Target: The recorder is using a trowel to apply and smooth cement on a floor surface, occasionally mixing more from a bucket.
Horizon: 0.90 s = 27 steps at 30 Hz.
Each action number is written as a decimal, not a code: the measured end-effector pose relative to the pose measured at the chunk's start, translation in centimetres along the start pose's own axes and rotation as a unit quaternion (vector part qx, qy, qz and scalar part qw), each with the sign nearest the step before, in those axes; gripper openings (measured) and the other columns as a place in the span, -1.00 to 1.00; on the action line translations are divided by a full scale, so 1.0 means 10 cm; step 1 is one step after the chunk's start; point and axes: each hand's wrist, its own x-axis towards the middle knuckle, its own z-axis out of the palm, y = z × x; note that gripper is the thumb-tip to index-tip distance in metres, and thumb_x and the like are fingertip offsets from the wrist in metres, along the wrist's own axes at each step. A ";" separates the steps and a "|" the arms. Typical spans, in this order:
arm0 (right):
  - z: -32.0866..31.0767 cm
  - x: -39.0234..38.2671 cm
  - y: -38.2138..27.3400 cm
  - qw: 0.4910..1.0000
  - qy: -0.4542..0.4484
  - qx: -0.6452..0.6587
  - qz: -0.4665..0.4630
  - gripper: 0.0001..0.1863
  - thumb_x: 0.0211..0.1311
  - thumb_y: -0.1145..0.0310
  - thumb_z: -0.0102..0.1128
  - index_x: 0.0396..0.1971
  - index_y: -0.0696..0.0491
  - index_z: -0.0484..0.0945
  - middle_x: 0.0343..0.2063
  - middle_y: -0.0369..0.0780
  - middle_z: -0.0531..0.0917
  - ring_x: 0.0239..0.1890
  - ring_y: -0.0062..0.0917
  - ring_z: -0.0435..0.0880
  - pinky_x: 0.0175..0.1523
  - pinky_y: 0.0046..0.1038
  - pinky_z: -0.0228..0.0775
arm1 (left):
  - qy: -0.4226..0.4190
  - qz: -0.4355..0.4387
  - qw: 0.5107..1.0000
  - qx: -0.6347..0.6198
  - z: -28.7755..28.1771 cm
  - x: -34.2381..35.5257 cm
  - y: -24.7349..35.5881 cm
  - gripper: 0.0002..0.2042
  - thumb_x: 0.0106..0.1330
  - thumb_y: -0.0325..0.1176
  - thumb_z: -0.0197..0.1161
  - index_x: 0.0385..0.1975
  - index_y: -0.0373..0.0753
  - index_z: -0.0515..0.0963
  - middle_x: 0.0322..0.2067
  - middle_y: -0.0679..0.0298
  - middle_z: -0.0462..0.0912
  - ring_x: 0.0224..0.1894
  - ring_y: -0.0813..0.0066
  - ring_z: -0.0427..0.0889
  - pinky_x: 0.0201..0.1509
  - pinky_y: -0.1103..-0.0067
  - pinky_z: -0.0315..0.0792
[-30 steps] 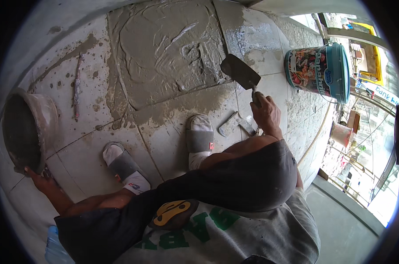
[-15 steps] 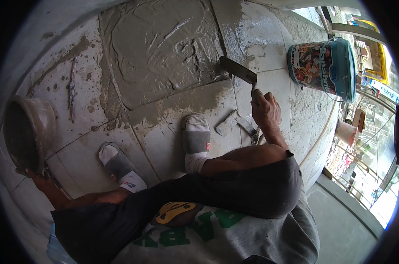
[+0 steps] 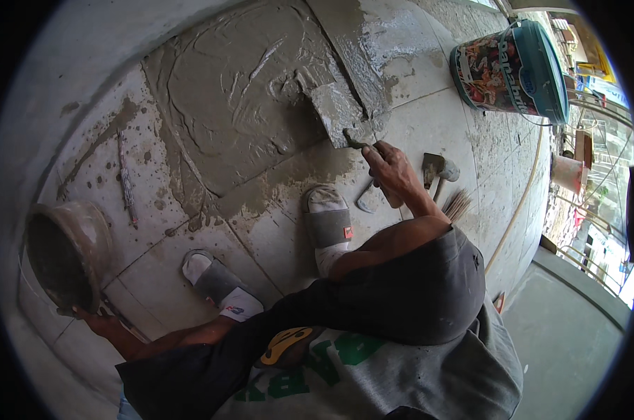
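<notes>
My right hand (image 3: pixel 394 171) is closed round the handle of a square-bladed trowel (image 3: pixel 331 112). The blade's broad face shows, smeared with wet grey mortar, over the right side of a spread mortar bed (image 3: pixel 219 105). Ridges and swirls mark the bed's surface. At lower left, my left hand (image 3: pixel 99 323) grips the rim of a grey, mortar-stained bucket (image 3: pixel 89 234), which leans with its mouth turned left. Partly behind my right hand lies a pale curved tool (image 3: pixel 367 197). Just right of that hand are a mallet-like tool (image 3: pixel 439 168) and a bristle brush (image 3: pixel 458 204).
A teal-lidded pail (image 3: pixel 506 73) with a printed side stands at upper right. A thin mortar-spotted stick (image 3: pixel 127 178) lies on the tiles (image 3: pixel 149 245) at left. My sandalled feet (image 3: pixel 327 213) rest below the mortar bed. A pale hose (image 3: pixel 520 203) runs along the right.
The trowel has turned from edge-on to showing its broad face and has shifted left over the mortar. My left hand stays at the bucket's rim. The whole view has shifted and tilted slightly.
</notes>
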 end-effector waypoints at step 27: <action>0.20 0.54 0.09 0.991 0.058 -0.119 -0.027 -0.52 0.35 0.01 -0.09 -0.18 0.19 0.47 -0.34 0.19 0.61 -0.17 0.11 0.58 -0.06 -0.03 0.38 | -0.061 0.091 0.990 0.090 -0.15 0.10 -0.05 -0.26 0.25 0.20 0.13 0.29 -0.18 0.23 0.29 0.15 0.18 0.31 0.21 0.14 0.32 0.22 0.10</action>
